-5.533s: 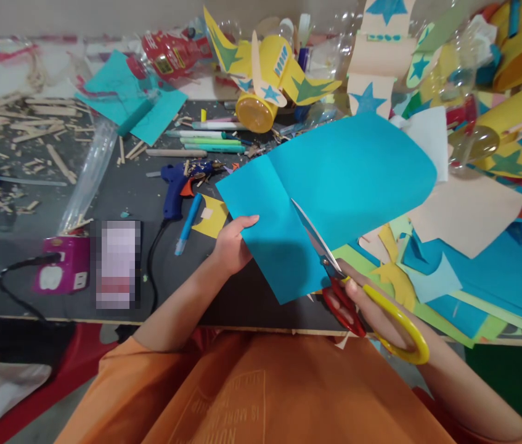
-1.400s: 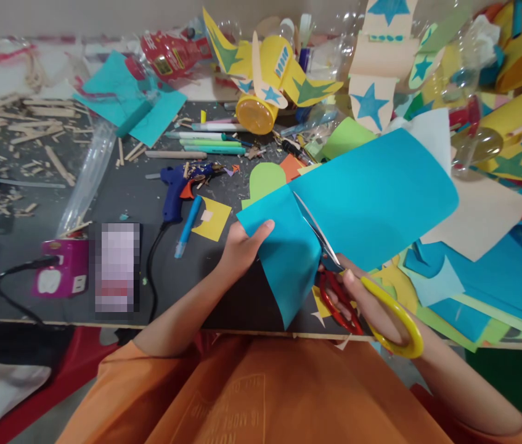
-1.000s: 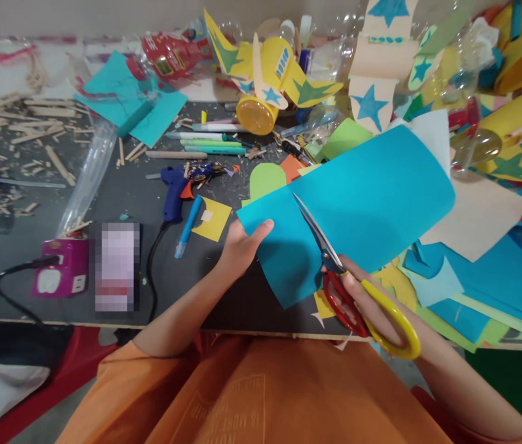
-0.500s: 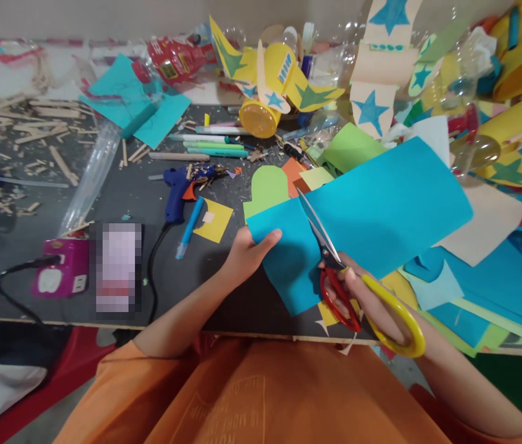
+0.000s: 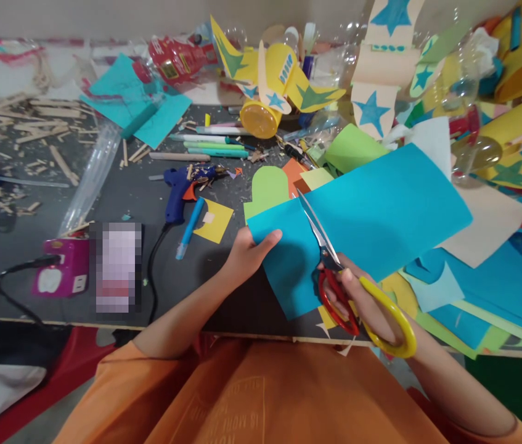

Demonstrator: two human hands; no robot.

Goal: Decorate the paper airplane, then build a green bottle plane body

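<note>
A large blue sheet of paper (image 5: 394,209) is held off the table in front of me. My left hand (image 5: 254,250) grips its left part, thumb on top and fingers hidden beneath. In my right hand (image 5: 355,290) is a pair of scissors (image 5: 320,228) with one red and one yellow handle. Their blades lie across the paper near its left end, tips at the far edge and slightly parted. A green paper piece with a rounded end (image 5: 270,182) lies just beyond the sheet.
A blue glue gun (image 5: 177,191), a blue marker (image 5: 190,228) and a yellow paper square (image 5: 214,221) lie left of the sheet. Farther back stand a yellow bottle rocket (image 5: 265,86) and a red bottle (image 5: 175,58). Paper scraps (image 5: 482,290) crowd the right side.
The scissors' handles have come closer together and the yellow one has shifted left with my right hand. The blue sheet has tilted slightly; my left hand stays in place.
</note>
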